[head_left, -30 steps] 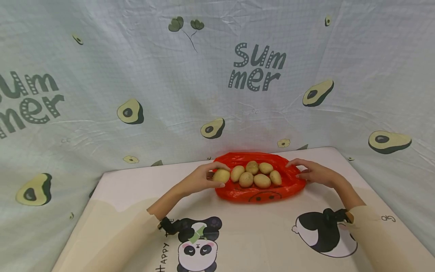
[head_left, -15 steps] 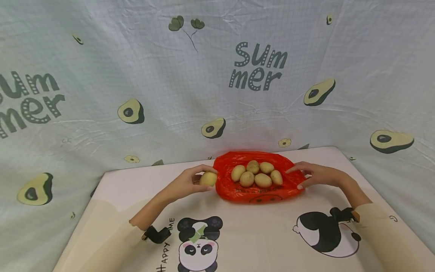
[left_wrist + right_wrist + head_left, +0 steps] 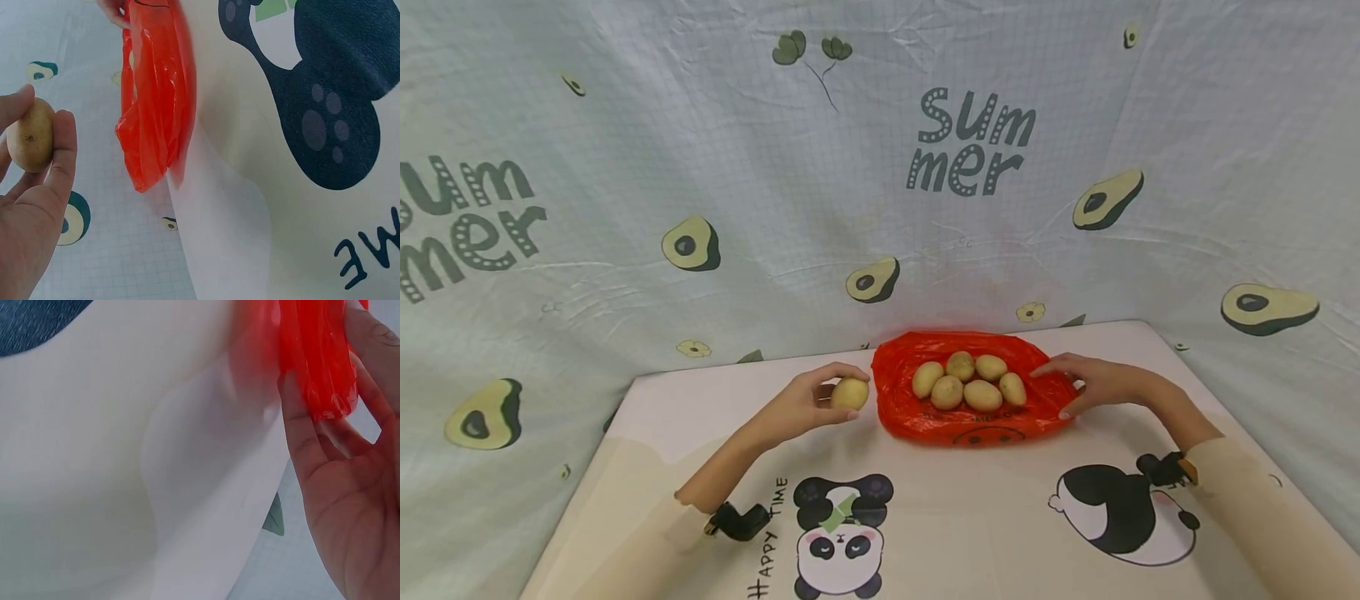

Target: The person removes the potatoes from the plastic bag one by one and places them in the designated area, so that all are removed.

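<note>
My left hand (image 3: 801, 406) holds a smooth yellow-brown potato (image 3: 850, 393) between thumb and fingertips, just left of a red plastic bag (image 3: 901, 423). The left wrist view shows that potato (image 3: 31, 136) upright among the fingers. The bag lies spread at the back of the table, its rim pushed low. Several more potatoes (image 3: 982, 395) sit grouped inside it. At the bag's right end is my right hand (image 3: 1101, 385), thumb on one side and fingers on the other. Up close, the right wrist view has the red plastic (image 3: 325, 369) between them.
The pale table cover (image 3: 970, 517) carries a printed panda (image 3: 838, 554) at front left and a black-and-white animal print (image 3: 1123, 512) at front right. Directly behind the bag rises a hanging cloth (image 3: 775, 208) printed with avocados.
My left hand has moved left with the potato, from over the bag's left edge to beside it. The right hand has shifted slightly at the bag's right end.
</note>
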Demonstrator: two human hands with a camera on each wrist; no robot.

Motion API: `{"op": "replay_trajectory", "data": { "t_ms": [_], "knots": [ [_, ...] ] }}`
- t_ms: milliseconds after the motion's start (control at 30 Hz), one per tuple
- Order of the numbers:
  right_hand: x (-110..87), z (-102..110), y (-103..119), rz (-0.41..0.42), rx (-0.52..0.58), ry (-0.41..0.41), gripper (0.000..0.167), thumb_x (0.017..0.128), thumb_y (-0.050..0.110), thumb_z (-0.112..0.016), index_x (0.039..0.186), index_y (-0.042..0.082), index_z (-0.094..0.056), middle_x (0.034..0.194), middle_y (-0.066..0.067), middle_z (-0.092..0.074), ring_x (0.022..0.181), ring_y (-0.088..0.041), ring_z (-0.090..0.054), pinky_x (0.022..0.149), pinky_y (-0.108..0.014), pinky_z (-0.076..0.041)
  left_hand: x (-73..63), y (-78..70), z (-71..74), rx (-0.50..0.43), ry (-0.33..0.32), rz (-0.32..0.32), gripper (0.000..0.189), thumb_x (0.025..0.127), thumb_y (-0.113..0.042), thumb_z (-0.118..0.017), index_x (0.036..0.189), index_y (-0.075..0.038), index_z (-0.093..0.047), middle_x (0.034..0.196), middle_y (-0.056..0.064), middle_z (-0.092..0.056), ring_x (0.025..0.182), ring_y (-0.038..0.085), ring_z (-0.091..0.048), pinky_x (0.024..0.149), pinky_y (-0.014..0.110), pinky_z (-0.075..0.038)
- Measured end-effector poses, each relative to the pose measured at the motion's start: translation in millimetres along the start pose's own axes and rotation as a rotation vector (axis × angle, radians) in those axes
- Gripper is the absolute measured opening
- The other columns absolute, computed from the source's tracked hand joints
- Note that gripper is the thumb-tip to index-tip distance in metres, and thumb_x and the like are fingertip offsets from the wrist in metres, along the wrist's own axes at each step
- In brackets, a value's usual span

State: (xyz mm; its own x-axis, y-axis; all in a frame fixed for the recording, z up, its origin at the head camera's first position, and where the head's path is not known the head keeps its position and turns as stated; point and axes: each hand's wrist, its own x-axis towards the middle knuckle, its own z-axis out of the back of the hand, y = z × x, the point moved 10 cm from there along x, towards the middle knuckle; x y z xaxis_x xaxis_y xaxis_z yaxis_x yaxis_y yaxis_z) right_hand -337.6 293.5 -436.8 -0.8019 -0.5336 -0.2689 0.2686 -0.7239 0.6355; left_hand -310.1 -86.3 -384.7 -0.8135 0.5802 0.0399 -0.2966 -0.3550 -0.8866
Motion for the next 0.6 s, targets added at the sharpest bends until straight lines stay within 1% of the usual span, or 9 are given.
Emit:
{"op": "replay_trajectory", "data": {
  "t_ms": [100,167,300,467,600],
  "knots": [
    [0.2,2,1,0.011,-0.016,0.002,0.066,0.082,0.023,-0.084,0.141,0.011,-0.057,0.146,-0.025,-0.043,0.131,-0.046,-0.041,0.097,-0.05,-0.054,-0.7,-1.4,2.7,0.007,-0.014,-0.007,0.048,0.089,-0.009,-0.078,0.134,-0.012,-0.061,0.129,0.006,-0.06,0.116,0.032,-0.062,0.099,0.044,-0.054],
    [0.2,2,1,0.019,-0.011,0.002,0.065,0.082,0.022,-0.084,0.14,0.01,-0.057,0.146,-0.025,-0.043,0.131,-0.046,-0.042,0.096,-0.05,-0.054,-1.0,-2.2,4.8,0.013,-0.027,-0.014,0.047,0.089,-0.01,-0.078,0.133,-0.014,-0.061,0.129,0.007,-0.06,0.116,0.032,-0.062,0.099,0.044,-0.054],
    [0.0,1,-1,0.018,-0.007,0.005,0.066,0.082,0.022,-0.084,0.141,0.01,-0.057,0.147,-0.026,-0.042,0.132,-0.047,-0.041,0.096,-0.051,-0.054,-1.0,-2.5,6.8,0.002,-0.038,-0.024,0.046,0.089,-0.009,-0.078,0.133,-0.012,-0.061,0.131,0.009,-0.059,0.118,0.032,-0.061,0.1,0.044,-0.053],
    [-0.4,0,3,0.026,-0.044,0.014,0.065,0.082,0.02,-0.084,0.14,0.01,-0.057,0.146,-0.027,-0.042,0.132,-0.049,-0.04,0.097,-0.055,-0.053,-2.6,-3.4,5.9,0.004,-0.039,-0.033,0.047,0.09,-0.01,-0.078,0.133,-0.01,-0.06,0.131,0.01,-0.059,0.119,0.033,-0.061,0.101,0.044,-0.053],
    [0.2,1,10,0.047,-0.074,0.012,0.065,0.08,0.018,-0.084,0.139,0.009,-0.057,0.146,-0.029,-0.039,0.132,-0.052,-0.037,0.097,-0.059,-0.051,-5.5,-1.1,6.5,0.017,-0.051,-0.019,0.046,0.09,-0.011,-0.078,0.133,-0.012,-0.061,0.132,0.01,-0.059,0.12,0.034,-0.06,0.1,0.045,-0.053]
  ]
}}
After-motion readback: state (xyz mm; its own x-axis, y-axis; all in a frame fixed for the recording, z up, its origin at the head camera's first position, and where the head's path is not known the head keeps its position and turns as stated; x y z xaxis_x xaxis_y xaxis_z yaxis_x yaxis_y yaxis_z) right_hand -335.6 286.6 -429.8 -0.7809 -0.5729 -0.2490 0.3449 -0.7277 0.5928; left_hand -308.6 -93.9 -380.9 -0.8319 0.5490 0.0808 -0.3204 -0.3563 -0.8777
